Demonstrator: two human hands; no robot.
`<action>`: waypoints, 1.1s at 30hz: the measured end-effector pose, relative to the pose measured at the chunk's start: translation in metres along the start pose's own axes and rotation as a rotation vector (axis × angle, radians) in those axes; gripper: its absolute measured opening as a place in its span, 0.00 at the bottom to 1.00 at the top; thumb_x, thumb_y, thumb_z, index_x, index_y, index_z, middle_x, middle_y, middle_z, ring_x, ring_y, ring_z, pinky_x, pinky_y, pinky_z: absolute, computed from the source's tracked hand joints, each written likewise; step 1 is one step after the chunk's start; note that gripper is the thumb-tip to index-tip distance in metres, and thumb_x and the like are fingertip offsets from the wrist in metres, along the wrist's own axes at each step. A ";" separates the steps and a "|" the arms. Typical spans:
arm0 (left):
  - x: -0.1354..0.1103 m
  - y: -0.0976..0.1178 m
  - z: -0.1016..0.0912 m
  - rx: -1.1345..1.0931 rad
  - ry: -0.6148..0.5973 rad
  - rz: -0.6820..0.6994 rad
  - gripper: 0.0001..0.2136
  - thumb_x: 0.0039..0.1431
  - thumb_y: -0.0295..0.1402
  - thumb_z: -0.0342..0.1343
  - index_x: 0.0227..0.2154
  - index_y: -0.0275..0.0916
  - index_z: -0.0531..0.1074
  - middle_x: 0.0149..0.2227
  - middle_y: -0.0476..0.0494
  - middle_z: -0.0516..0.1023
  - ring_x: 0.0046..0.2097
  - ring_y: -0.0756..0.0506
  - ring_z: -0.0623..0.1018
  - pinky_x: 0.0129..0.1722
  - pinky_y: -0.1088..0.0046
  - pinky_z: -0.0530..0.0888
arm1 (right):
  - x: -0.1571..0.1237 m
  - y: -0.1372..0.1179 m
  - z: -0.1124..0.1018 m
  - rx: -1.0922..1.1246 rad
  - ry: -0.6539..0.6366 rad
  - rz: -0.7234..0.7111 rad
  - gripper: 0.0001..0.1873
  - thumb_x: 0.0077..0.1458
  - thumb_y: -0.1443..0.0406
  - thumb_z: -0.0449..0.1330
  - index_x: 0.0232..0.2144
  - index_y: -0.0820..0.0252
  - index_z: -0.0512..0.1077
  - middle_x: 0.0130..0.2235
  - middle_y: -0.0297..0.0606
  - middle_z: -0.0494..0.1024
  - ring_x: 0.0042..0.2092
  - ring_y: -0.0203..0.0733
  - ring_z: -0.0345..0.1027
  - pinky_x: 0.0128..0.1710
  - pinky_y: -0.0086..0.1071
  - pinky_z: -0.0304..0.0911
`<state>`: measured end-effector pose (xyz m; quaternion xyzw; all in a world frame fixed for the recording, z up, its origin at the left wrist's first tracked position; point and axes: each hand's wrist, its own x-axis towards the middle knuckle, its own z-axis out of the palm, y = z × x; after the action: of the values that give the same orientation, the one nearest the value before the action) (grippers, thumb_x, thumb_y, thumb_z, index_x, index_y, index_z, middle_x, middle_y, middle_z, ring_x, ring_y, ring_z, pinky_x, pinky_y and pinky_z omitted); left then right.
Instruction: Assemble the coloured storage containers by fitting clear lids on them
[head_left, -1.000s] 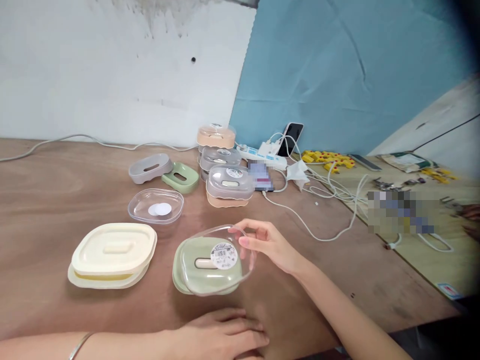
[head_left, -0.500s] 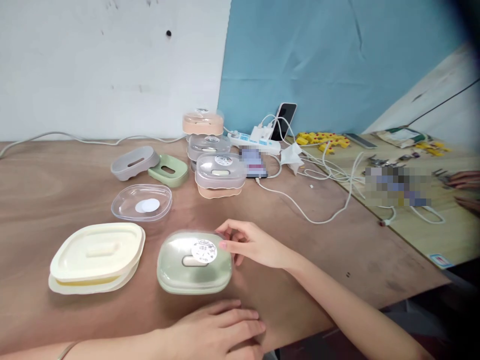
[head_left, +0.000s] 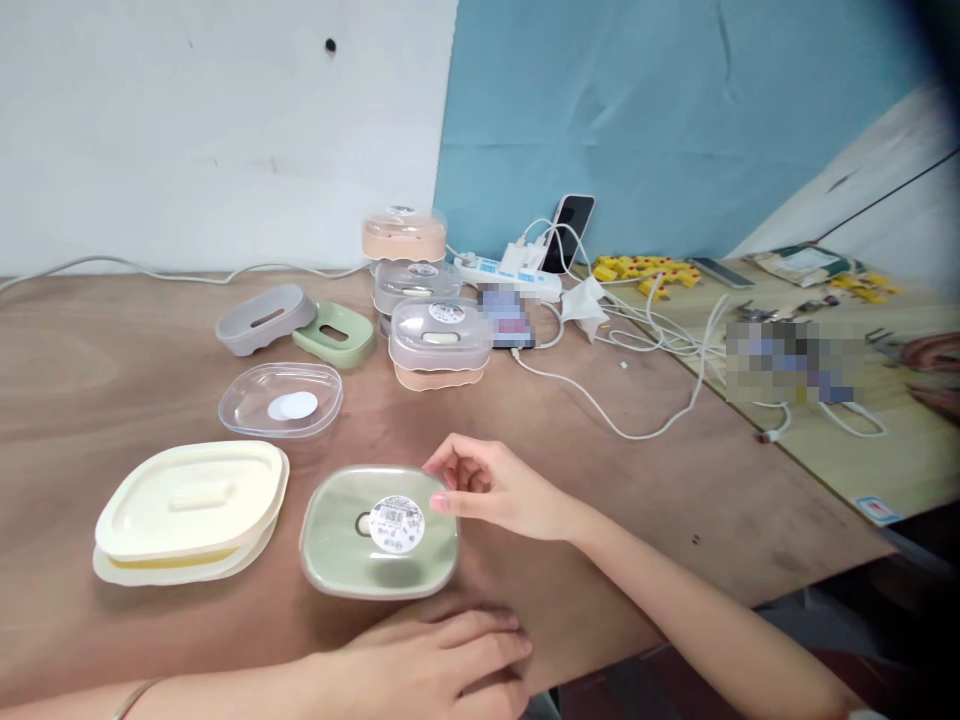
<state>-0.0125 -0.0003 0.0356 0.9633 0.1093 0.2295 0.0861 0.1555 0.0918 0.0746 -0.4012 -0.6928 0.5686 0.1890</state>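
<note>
A pale green soap box (head_left: 337, 555) with a clear lid and a round printed sticker (head_left: 397, 524) stands in front of me, its far side tilted up towards me. My right hand (head_left: 487, 488) pinches it at the far right corner, thumb on top and the other fingers behind the edge. My left hand (head_left: 442, 665) lies flat on the table just nearer to me, fingers stretched out, holding nothing. To the left is a cream soap box (head_left: 187, 510) with its lid sitting askew. Behind it lies a loose clear lid (head_left: 247, 400) with white round stickers.
Grey (head_left: 262, 315) and green (head_left: 341, 345) slotted trays lean together further back. Lidded soap boxes (head_left: 442, 345) are stacked beside a power strip (head_left: 517, 275), phones and white cables (head_left: 600, 430). At the right, another person's hand (head_left: 934, 355) is over a lighter table (head_left: 825, 470).
My right hand has tipped the green soap box's top towards me; its sticker has shifted left and nearer, now covering most of the slot. My left hand has stayed in place.
</note>
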 end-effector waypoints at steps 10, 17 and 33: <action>0.002 0.000 0.002 0.026 0.056 -0.006 0.08 0.66 0.31 0.50 0.43 0.37 0.72 0.49 0.50 0.75 0.54 0.48 0.70 0.60 0.72 0.61 | 0.004 0.006 0.005 -0.025 0.027 -0.029 0.18 0.51 0.56 0.63 0.40 0.60 0.69 0.31 0.30 0.67 0.29 0.29 0.59 0.27 0.24 0.56; -0.001 0.000 0.006 0.029 0.053 -0.005 0.08 0.67 0.30 0.49 0.43 0.38 0.72 0.50 0.50 0.75 0.54 0.48 0.70 0.57 0.73 0.65 | 0.005 0.007 0.008 -0.023 0.040 -0.065 0.16 0.51 0.57 0.64 0.39 0.59 0.69 0.37 0.33 0.69 0.30 0.29 0.60 0.27 0.24 0.59; -0.004 0.001 0.024 0.115 0.160 -0.020 0.07 0.66 0.32 0.49 0.38 0.40 0.73 0.47 0.52 0.77 0.51 0.47 0.73 0.50 0.73 0.71 | -0.002 0.012 0.030 -0.877 0.102 -0.899 0.21 0.54 0.54 0.57 0.50 0.48 0.67 0.56 0.35 0.68 0.61 0.49 0.51 0.61 0.52 0.39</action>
<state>-0.0045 -0.0049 0.0135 0.9442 0.1386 0.2980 0.0240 0.1392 0.0714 0.0557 -0.1374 -0.9526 0.0769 0.2603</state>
